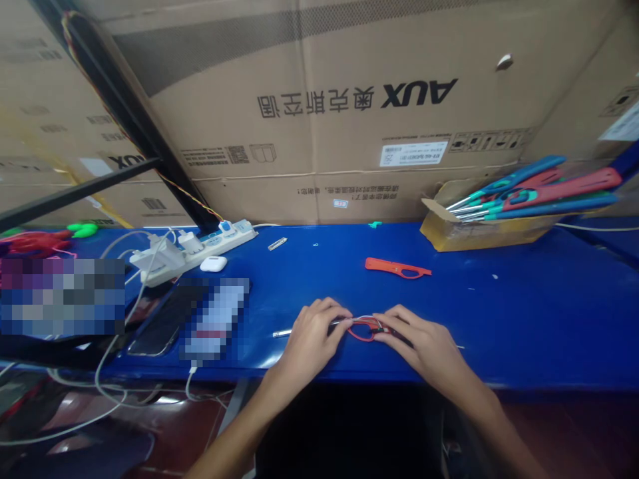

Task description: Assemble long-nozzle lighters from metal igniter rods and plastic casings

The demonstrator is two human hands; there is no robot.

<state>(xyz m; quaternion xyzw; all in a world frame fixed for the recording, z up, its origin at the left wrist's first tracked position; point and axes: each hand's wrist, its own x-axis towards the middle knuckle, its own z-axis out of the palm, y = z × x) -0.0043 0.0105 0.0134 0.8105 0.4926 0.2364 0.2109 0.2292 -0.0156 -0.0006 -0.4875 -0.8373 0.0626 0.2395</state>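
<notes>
Near the front edge of the blue table, my left hand (315, 332) is closed on the left part of a red lighter-like tool (361, 330), whose metal tube (282, 333) sticks out to the left. My right hand (420, 339) pinches the tool's right end, where a small dark part and a thin white wire show between the fingers. Much of the tool is hidden by both hands. Behind them an orange-red shell piece (398, 268) with an oval opening lies flat on the table.
A cardboard box (492, 233) of blue and red long-nosed tools stands at the back right. At left are a power strip (200, 256), white earbud case (213, 264), phones (162, 319) and cables. Large cartons (324, 133) rise behind the table.
</notes>
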